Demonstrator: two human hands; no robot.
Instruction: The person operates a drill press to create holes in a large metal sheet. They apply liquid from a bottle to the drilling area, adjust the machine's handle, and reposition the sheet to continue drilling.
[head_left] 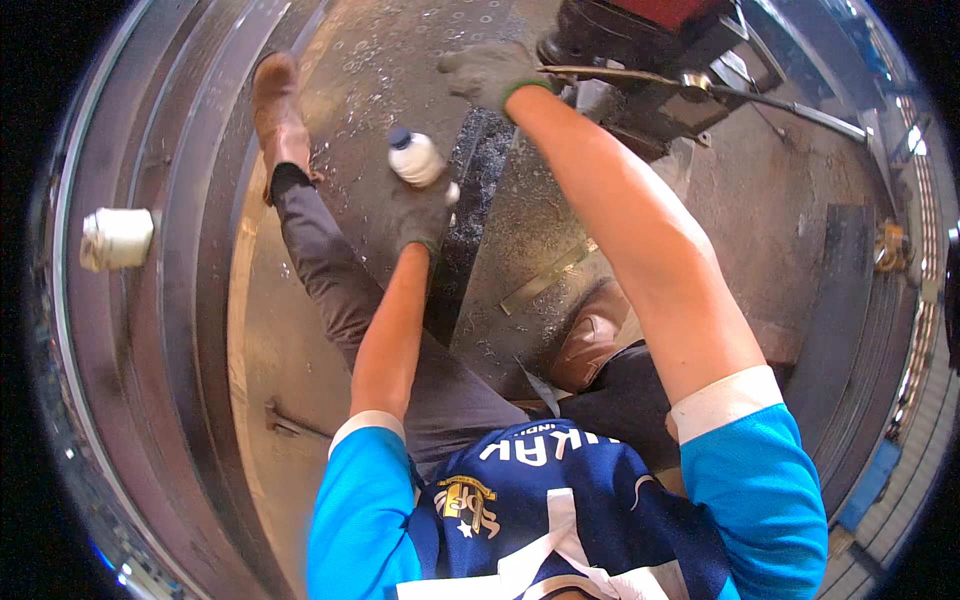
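Observation:
My left hand (425,210), in a grey work glove, grips a small white plastic bottle (415,158) with a dark cap, held tilted over the metal plate (520,215). My right hand (492,72), also gloved, reaches far forward and rests against the base of a dark drilling machine (640,60) with a red top, its fingers spread. A dark strip of metal shavings (478,170) runs between the two hands.
I sit on a large curved steel structure with raised ribs (190,250) on the left. A white roll-like object (117,238) lies on the left rib. My brown shoes (277,105) and legs stretch ahead. A thin metal ruler (548,277) lies on the plate.

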